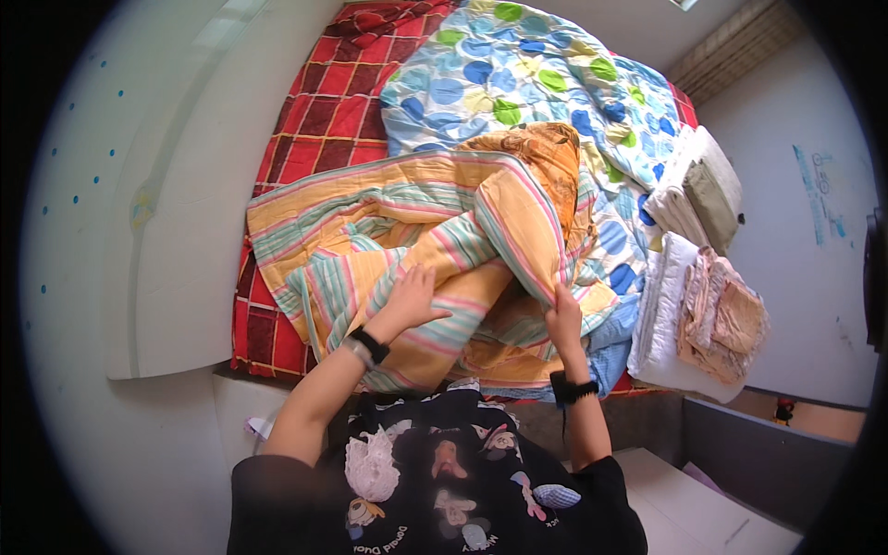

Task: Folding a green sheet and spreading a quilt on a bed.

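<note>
A yellow quilt with pink, white and green stripes (370, 208) lies rumpled across the near part of the bed. My left hand (412, 299) rests on its folds, open, with the fingers apart. At the quilt's right side, my right hand (563, 321) is closed on its raised edge, which runs up from the fingers in a long fold. Just beyond that fold is an orange patterned cloth (546, 162), partly covered by the quilt. Blue crinkled fabric (610, 347) shows to the right of my right hand.
A dotted blue, green and white comforter (472, 79) and a red checked sheet (319, 120) cover the bed behind. Folded white bedding (661, 310), a pink folded cloth (726, 314) and a grey-green folded piece (712, 199) are stacked along the right edge. White panels stand left.
</note>
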A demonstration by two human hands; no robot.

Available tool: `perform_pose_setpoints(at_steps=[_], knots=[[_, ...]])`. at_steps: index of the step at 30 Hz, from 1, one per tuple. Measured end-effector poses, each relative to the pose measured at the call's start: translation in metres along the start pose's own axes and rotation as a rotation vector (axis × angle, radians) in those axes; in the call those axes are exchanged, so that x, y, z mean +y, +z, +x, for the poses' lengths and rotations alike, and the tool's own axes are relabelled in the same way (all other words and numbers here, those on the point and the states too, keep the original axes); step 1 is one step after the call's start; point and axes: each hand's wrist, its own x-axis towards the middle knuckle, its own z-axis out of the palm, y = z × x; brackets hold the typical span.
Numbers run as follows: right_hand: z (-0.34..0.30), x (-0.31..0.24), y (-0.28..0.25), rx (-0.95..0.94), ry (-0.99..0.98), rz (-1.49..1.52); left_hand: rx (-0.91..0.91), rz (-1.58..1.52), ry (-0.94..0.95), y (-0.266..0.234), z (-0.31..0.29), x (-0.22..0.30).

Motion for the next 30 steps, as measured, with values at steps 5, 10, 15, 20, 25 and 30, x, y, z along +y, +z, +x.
perform_pose_setpoints(at_steps=[5, 10, 15, 20, 25, 30], knots=[[-0.087, -0.016, -0.045, -0.135, -0.123, -0.094, -0.106, -0.169, 0.113, 0.027, 0.039, 0.046], [-0.141, -0.047, -0.079, -0.229, -0.237, -0.141, 0.250, -0.250, 0.137, 0.006, 0.077, 0.073], [-0.160, -0.059, -0.093, -0.273, -0.298, -0.222, 0.026, -0.559, -0.206, -0.022, 0.121, 0.104], [-0.164, -0.065, -0.105, -0.251, -0.334, -0.196, -0.065, -0.871, -0.381, 0.018, 0.135, 0.078], [-0.173, -0.050, -0.101, -0.361, -0.306, -0.116, -0.101, -0.898, -0.242, 0.007, 0.094, 0.024], [-0.183, 0.000, -0.073, -0.482, -0.257, 0.066, -0.101, -1.012, -0.225, -0.071, -0.027, 0.038]])
